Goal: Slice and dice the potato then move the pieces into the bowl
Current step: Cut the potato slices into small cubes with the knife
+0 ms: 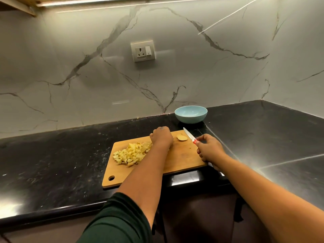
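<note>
On the cutting board, diced potato lay heaped; the left hand cupped it, grip unclear; the right hand gripped the knife. The bowl stood empty, one end slice uncut.

Open black counter left of cutting board; bowl behind, apparently just clear of it.

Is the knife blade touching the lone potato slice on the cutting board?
Apart. The head view shows bare cutting board between the knife blade and the potato slice; the right hand holds the knife just beside it.
</note>
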Demonstrator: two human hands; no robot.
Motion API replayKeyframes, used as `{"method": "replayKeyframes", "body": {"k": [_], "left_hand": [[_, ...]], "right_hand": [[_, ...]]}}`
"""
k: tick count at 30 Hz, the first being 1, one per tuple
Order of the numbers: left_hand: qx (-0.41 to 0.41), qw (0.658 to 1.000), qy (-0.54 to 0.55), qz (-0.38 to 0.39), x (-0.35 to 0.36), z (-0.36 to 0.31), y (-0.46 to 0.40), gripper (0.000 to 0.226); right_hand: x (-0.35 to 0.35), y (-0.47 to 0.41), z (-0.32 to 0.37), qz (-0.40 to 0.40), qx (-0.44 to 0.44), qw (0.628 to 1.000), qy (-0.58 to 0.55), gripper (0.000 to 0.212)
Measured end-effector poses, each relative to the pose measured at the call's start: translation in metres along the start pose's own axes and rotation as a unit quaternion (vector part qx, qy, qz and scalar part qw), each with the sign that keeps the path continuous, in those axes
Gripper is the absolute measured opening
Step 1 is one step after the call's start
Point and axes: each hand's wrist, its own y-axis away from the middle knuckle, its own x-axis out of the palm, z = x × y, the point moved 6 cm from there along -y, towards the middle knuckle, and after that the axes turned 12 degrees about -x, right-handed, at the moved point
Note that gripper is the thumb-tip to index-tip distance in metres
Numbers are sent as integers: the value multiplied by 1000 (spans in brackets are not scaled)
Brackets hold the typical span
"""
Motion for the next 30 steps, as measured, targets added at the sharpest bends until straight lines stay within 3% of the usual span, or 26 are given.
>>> {"method": "replayKeyframes", "body": {"k": [6,12,15,19,24,28,30], "left_hand": [[-33,999,4,43,5,-2,-2,30],[45,996,-66,-30,-6,-14,9,31],[15,999,35,-27,-14,-9,17,32],[-30,975,216,44,-14,3,41,31],[-10,992,117,54,-2,10,72,22],[35,985,149,77,-14,21,71,13],[65,986,142,58,-19,27,70,15]], "right_hand": [[-1,-5,3,-3,-13,1000,-10,11],[0,-5,3,-3,-13,1000,5,14],[0,-3,5,-5,-17,1000,20,13],[-3,-1,9,-3,-24,1000,17,10],[-2,6,12,2,-12,1000,27,9],[-1,13,20,35,-6,998,60,10],[-5,16,33,54,-30,989,133,11]]}}
